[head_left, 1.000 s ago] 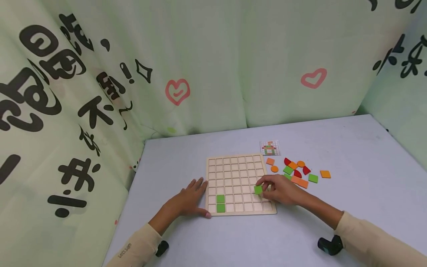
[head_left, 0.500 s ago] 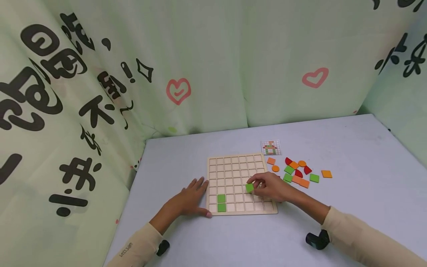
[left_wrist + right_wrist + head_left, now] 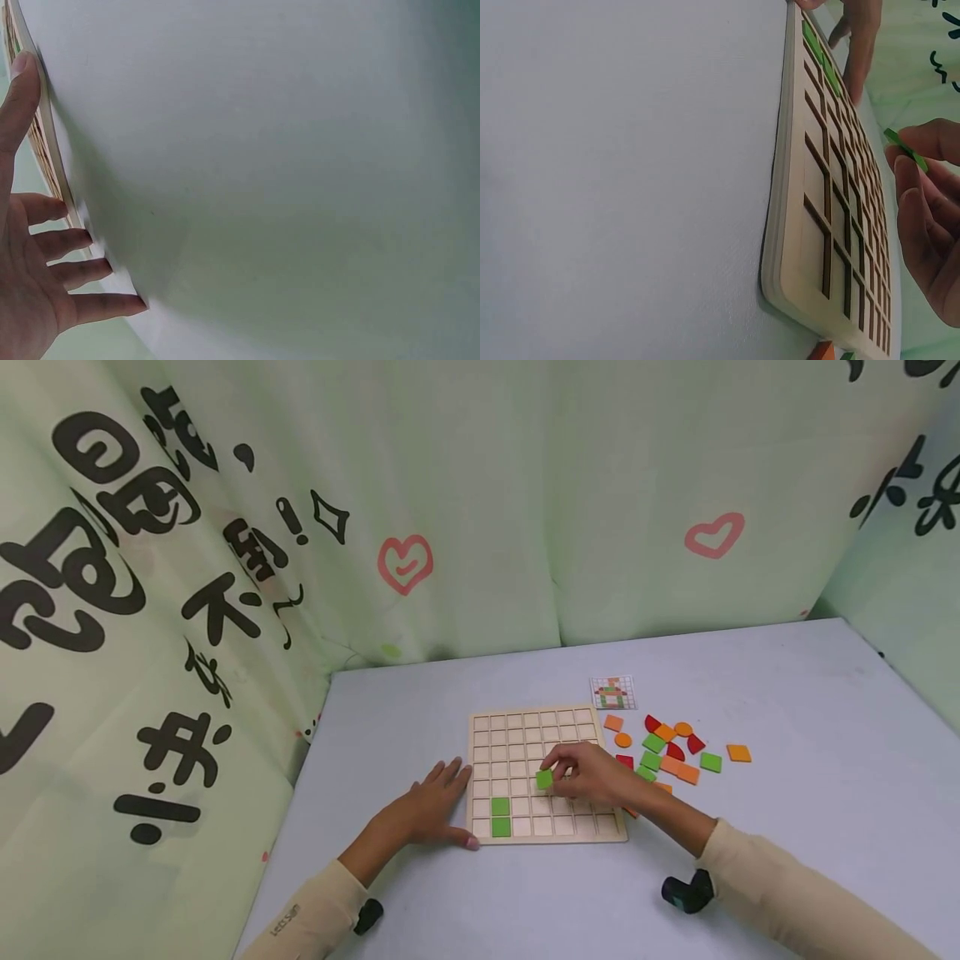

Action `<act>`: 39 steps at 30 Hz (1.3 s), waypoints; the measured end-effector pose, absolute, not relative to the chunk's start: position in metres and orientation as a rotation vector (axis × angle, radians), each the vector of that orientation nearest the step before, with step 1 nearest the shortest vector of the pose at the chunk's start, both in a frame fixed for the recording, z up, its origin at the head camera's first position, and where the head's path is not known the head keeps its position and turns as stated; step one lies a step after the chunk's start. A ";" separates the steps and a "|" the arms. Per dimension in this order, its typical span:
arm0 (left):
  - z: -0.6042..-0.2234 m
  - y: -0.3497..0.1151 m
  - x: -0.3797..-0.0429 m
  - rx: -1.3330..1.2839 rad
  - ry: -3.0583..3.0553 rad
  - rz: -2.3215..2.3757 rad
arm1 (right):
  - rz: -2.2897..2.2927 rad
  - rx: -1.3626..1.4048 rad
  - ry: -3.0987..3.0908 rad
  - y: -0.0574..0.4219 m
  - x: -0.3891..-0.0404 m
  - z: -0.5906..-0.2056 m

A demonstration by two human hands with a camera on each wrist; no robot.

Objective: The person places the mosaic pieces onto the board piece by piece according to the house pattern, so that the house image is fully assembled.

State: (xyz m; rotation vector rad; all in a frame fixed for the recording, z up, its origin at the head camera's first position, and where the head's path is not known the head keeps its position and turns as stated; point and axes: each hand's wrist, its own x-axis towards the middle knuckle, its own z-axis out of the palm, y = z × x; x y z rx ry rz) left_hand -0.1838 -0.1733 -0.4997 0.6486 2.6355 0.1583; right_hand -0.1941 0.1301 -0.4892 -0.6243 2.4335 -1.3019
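A wooden grid board [image 3: 543,839] lies flat on the table, with two green square tiles [image 3: 500,817] set in cells near its lower left. My left hand [image 3: 431,806] rests spread at the board's left edge; in the left wrist view its thumb touches the rim and the fingers are straight. Over the middle of the board, my right hand [image 3: 588,774] pinches another green square tile [image 3: 544,779] between thumb and fingers. The right wrist view shows that pinched tile [image 3: 905,149] held above the board's surface, apart from it.
To the board's right lie loose tiles in green, orange and red [image 3: 670,764], squares, circles and quarter-rounds. A small pattern card [image 3: 612,692] lies beyond the board's far right corner. A printed curtain [image 3: 480,510] hangs behind the table [image 3: 817,710].
My right hand has moved left across the board, carrying the pinched green tile from near the right side to the middle. The left hand stays at the board's edge.
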 end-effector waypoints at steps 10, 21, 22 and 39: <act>-0.495 -0.174 -0.184 0.664 2.616 0.189 | -1.272 -0.615 2.470 0.107 -0.200 -0.493; -0.494 -0.173 -0.183 0.664 2.621 0.187 | -1.234 -0.581 2.453 0.082 -0.202 -0.499; -0.494 -0.173 -0.183 0.664 2.621 0.184 | -1.220 -0.577 2.464 0.080 -0.202 -0.501; -0.496 -0.174 -0.185 0.672 2.622 0.185 | -1.081 -0.577 2.593 0.059 -0.202 -0.503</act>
